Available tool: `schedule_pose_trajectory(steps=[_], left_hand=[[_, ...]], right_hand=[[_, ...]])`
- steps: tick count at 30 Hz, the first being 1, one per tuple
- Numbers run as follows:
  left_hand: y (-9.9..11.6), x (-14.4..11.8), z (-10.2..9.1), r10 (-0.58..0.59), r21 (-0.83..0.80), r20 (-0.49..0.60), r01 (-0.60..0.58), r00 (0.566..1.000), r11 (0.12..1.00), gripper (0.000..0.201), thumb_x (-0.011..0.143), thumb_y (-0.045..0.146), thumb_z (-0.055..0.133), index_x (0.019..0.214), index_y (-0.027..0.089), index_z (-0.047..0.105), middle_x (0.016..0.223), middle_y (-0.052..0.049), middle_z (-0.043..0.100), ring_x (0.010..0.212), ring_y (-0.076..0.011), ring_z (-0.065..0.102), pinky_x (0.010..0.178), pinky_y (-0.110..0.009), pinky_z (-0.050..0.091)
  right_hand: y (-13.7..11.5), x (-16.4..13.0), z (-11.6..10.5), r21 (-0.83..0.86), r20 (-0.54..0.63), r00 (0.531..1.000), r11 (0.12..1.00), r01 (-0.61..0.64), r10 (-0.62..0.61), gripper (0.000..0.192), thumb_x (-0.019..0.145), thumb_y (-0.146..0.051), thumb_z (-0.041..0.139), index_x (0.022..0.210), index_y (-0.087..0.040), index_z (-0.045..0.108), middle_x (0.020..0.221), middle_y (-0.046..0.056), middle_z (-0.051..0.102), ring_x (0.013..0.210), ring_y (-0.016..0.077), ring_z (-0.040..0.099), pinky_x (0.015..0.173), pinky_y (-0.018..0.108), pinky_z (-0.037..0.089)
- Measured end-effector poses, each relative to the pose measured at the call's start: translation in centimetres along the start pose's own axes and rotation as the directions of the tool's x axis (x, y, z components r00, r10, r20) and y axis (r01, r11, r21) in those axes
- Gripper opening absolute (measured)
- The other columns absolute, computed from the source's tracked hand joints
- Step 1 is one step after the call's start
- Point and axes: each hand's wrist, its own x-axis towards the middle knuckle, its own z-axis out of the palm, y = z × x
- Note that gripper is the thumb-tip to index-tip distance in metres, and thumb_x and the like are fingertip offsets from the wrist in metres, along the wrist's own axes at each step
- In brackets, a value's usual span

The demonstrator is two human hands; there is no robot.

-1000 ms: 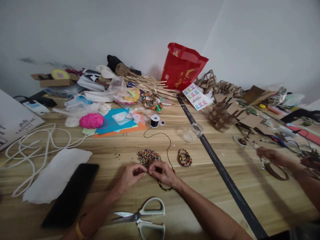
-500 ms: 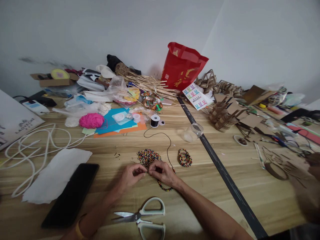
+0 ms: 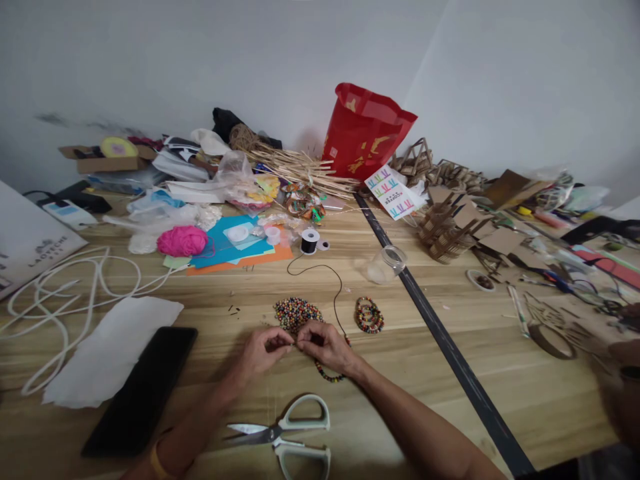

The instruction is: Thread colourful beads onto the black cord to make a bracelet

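Note:
My left hand (image 3: 264,350) is closed in a pinch; what lies between its fingertips is too small to make out. Almost touching it, my right hand (image 3: 324,345) pinches the end of a black cord strung with colourful beads. The beaded stretch of cord (image 3: 330,377) curves out from under my right hand, and its bare part (image 3: 339,293) leads back to a spool (image 3: 309,243). A heap of loose multicoloured beads (image 3: 295,313) lies just beyond my fingers. To the right sit stacked bead bracelets (image 3: 369,316). Opened scissors (image 3: 277,433) with pale handles lie nearer me.
At left are a black phone (image 3: 143,390), white paper (image 3: 117,347) and a white cable (image 3: 100,280). Pink yarn (image 3: 183,241) and coloured sheets lie farther back. A clear plastic cup (image 3: 383,268) is tipped near a dark strip (image 3: 445,347). Small woven baskets (image 3: 445,233) stand right.
My hands keep the same pinch over the beads, with no visible shift. At the far right edge, a dark blurred shape, perhaps another person's hand, has moved slightly.

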Motion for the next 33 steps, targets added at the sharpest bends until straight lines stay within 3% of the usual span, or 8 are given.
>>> schedule_pose_trajectory(steps=[33], left_hand=[[0.23,0.04,-0.02,0.026,-0.015,0.000,-0.026,1.000,1.000,0.007,0.067,0.017,0.062,0.068,0.016,0.069,0.067,-0.003,0.071,0.064,-0.0168,0.063,0.061,-0.024,0.050]], right_hand=[[-0.15,0.04,-0.06,-0.027,-0.002,1.000,1.000,0.016,-0.016,0.012,0.081,-0.024,0.060,0.075,-0.014,0.063,0.070,0.001,0.060,0.067,0.0129,0.054,0.061,0.022,0.041]])
